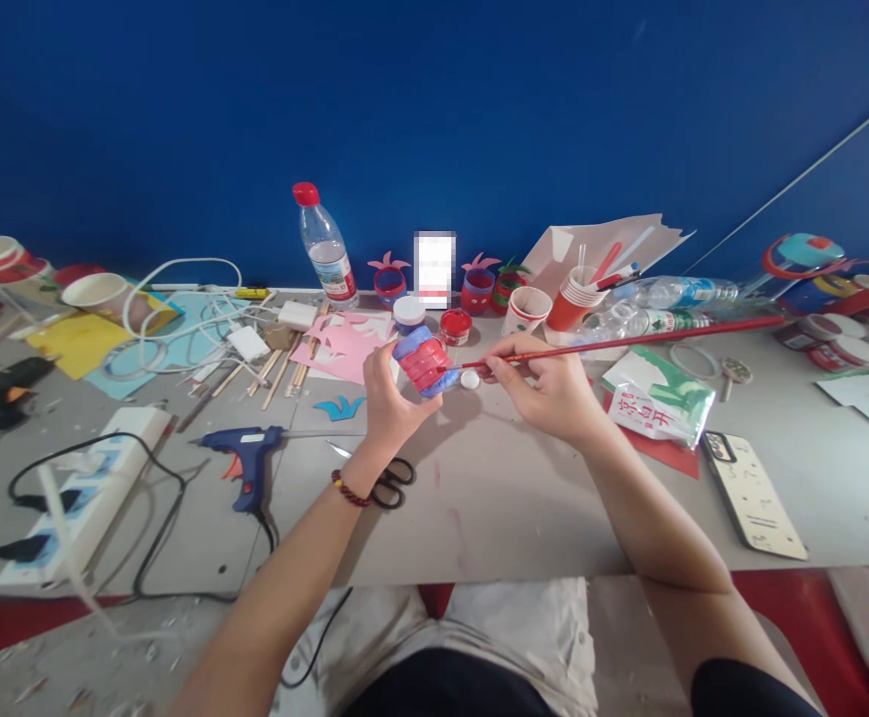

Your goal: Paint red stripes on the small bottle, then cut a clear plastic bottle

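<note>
In the middle of the head view my left hand grips a small cup painted red in the middle and blue at both ends, tilted on its side above the table. Between the fingers of my right hand is a long red paintbrush, whose tip touches the red band of the cup. Behind the cup stand an open jar of red paint and a white-lidded jar. A small white cap lies between my hands.
Near my left forearm lie black-handled scissors and a blue glue gun. A power strip with cords is farther left. At the back stand a plastic bottle and paper cups. A phone lies at right.
</note>
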{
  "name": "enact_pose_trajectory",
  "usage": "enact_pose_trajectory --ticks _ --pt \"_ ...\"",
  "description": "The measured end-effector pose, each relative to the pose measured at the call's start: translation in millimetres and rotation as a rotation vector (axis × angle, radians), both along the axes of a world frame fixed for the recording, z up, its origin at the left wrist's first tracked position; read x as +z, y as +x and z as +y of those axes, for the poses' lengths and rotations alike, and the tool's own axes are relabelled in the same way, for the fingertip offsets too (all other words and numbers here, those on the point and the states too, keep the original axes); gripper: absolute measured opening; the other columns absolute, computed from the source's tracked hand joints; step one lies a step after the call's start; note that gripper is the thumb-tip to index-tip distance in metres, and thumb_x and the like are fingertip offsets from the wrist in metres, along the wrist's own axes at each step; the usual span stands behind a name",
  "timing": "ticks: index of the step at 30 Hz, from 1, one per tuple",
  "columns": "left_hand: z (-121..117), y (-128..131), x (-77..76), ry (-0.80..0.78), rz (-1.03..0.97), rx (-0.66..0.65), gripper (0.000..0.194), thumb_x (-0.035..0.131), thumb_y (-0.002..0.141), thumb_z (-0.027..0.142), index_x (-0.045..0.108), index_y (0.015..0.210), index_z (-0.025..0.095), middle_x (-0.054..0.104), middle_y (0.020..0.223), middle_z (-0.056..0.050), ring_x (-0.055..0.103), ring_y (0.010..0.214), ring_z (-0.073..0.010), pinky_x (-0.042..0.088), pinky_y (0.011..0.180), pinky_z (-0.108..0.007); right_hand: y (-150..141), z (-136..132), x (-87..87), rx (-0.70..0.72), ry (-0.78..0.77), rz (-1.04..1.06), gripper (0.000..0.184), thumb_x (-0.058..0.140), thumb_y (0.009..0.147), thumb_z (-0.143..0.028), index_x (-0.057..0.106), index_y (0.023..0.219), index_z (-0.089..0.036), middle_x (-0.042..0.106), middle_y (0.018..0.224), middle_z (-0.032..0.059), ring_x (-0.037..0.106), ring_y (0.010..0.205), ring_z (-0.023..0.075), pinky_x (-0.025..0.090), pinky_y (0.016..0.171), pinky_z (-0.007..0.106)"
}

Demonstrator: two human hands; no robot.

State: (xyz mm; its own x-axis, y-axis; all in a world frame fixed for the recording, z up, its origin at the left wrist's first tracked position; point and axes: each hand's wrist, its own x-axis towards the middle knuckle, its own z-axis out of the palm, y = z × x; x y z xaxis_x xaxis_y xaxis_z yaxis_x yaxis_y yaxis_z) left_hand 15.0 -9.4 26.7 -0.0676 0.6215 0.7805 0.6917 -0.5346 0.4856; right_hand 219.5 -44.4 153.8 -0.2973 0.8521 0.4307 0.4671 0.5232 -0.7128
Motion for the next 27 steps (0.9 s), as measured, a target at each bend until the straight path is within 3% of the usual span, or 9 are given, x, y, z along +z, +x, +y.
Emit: enact_pose_trajectory --ticks 12,27 --pt "0 -2 1.2 0.020 -0.039 0.007 0.085 0.081 0.064 0.035 0.038 0.135 0.018 0.054 0.118 -0.013 0.057 0.110 -0.0298 0.049 0.098 -0.050 8 14 -5.1 -0.114 -0.044 0.040 0.017 0.057 0.094 -0.031 0.063 0.083 -0.019 0.071 0.080 0.0066 0.069 0.074 0.0201 0.061 0.070 0.036" --pt "0 -1 -2.1 0.008 0.008 0.022 0.090 0.086 0.062 0.035 0.039 0.137 0.017 0.056 0.121 -0.016 0.056 0.114 -0.0311 0.047 0.100 -0.048 0 -2 -0.3 0.003 0.021 -0.039 0.015 0.052 0.096 -0.024 0.062 0.086 -0.021 0.071 0.082 0.0051 0.068 0.074 0.0184 0.057 0.065 0.032"
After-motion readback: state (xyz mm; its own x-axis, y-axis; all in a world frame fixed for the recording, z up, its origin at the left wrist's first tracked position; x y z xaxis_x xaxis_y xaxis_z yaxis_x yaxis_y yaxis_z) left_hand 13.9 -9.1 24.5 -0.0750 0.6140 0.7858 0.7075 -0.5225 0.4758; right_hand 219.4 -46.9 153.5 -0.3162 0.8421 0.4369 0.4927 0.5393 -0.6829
